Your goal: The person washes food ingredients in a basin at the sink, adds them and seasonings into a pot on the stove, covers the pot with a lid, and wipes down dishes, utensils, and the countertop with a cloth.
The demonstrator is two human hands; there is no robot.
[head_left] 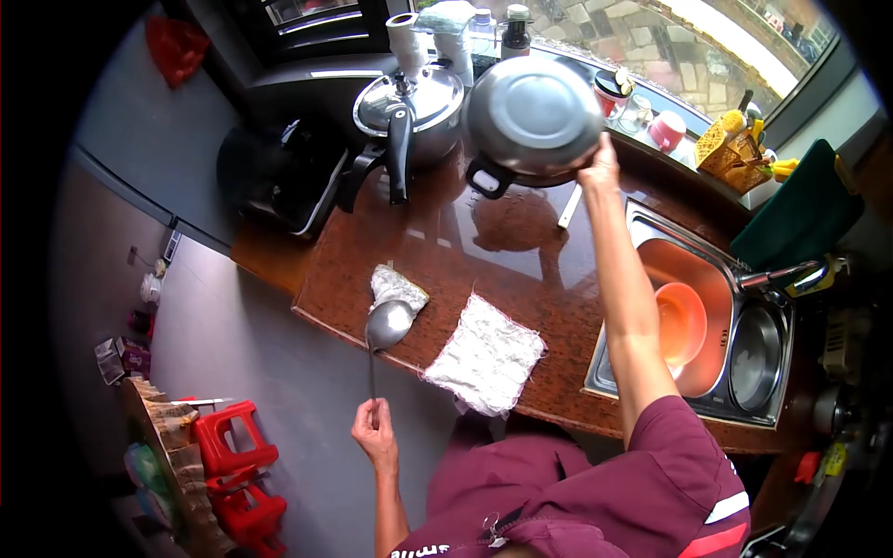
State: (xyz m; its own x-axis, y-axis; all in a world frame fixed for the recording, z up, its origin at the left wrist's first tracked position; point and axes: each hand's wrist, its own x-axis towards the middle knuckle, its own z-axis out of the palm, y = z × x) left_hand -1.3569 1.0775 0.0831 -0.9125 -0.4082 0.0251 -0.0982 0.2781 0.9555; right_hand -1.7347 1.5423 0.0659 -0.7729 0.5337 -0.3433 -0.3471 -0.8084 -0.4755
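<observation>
My left hand (376,432) is closed round the thin handle of a metal ladle (389,324). The ladle's bowl is over the counter's front edge, by a crumpled whitish cloth (393,282); whether they touch, I cannot tell. My right hand (602,167) grips the right side of a round steel pot (535,107) near the window, its flat round face turned up towards me. One black loop handle of the pot sticks out at its lower left. A white, frayed-edged cloth (488,353) lies flat at the counter's front edge, between my hands.
A pressure cooker (409,116) stands left of the pot. On the right, a sink (642,219) holds an orange bowl (681,324) and a steel pan (755,358). A white-handled utensil (569,209) lies on the brown counter (437,228). Red stools (234,442) stand lower left.
</observation>
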